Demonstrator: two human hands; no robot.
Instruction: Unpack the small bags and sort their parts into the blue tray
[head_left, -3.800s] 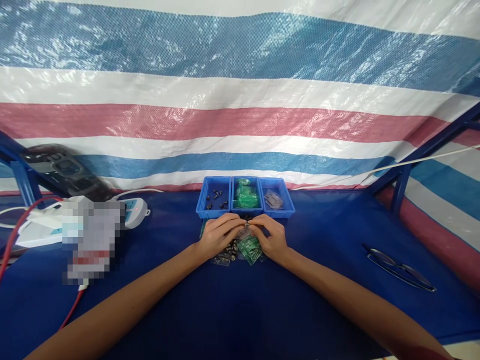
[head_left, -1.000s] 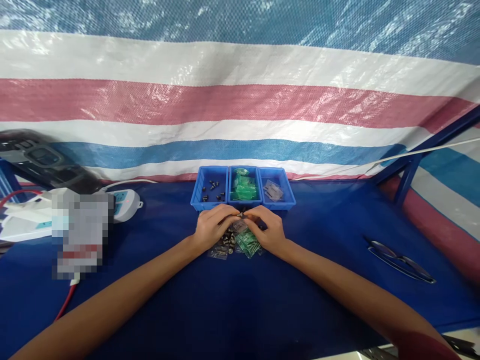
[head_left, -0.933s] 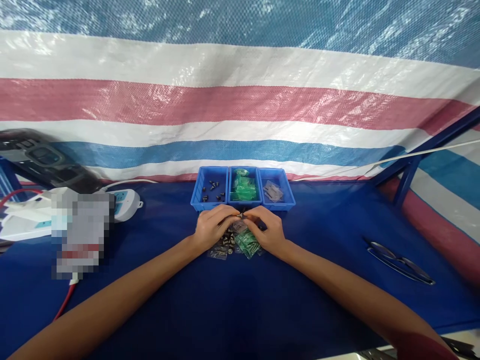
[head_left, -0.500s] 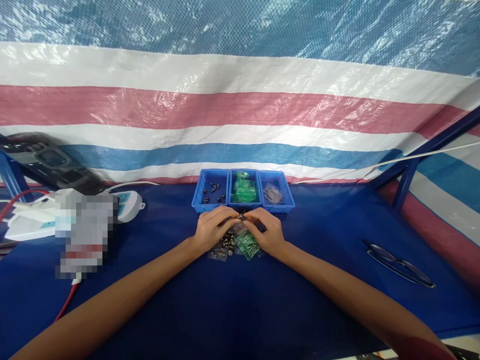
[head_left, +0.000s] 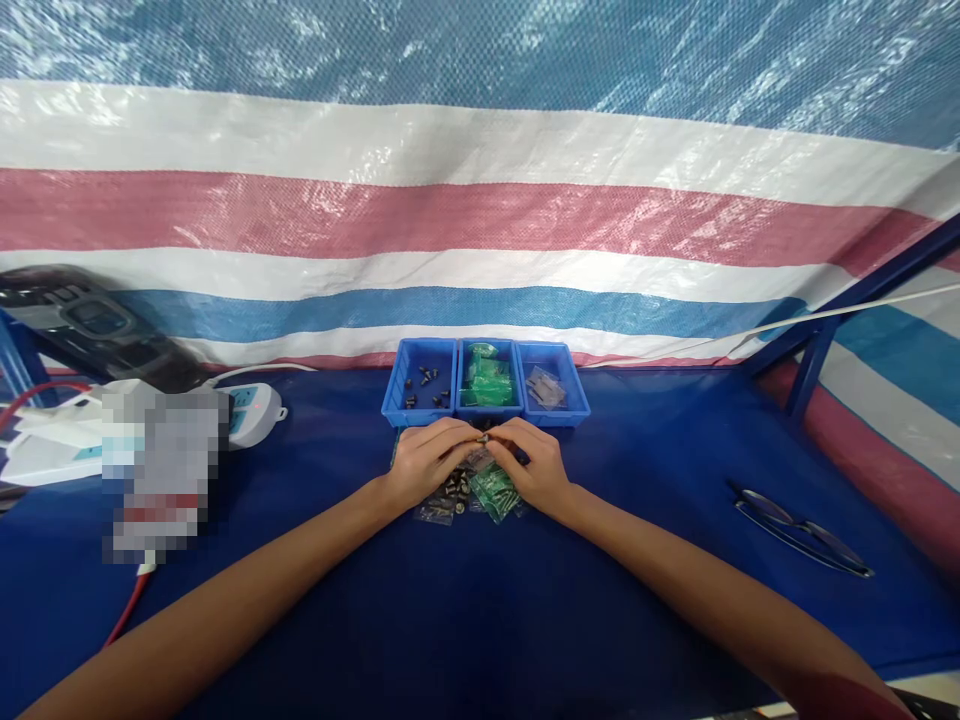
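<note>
My left hand [head_left: 429, 458] and my right hand [head_left: 531, 462] meet fingertip to fingertip above a pile of small parts. Between the two pinches is a small metal screw [head_left: 482, 439], mostly covered by my fingers. Under my hands lie dark screws [head_left: 456, 488], a green plastic bag [head_left: 495, 492] of small parts and a clear bag [head_left: 436, 511]. Just beyond stand three blue bins: the left bin [head_left: 397, 405] holds several dark screws, the middle bin [head_left: 489, 411] green bags, the right bin [head_left: 576, 405] clear bags.
Glasses [head_left: 802, 530] lie on the blue tabletop [head_left: 480, 610] at right. A white power strip [head_left: 255, 415], a blurred-out device [head_left: 169, 470] and a red cable [head_left: 127, 605] occupy the left. A striped tarp [head_left: 480, 220] hangs behind; blue frame bars [head_left: 817, 365] rise at right.
Both hands stay over the pile, with only slight finger movement around the screw. The camera view has shifted a little. Bins and bags look the same.
</note>
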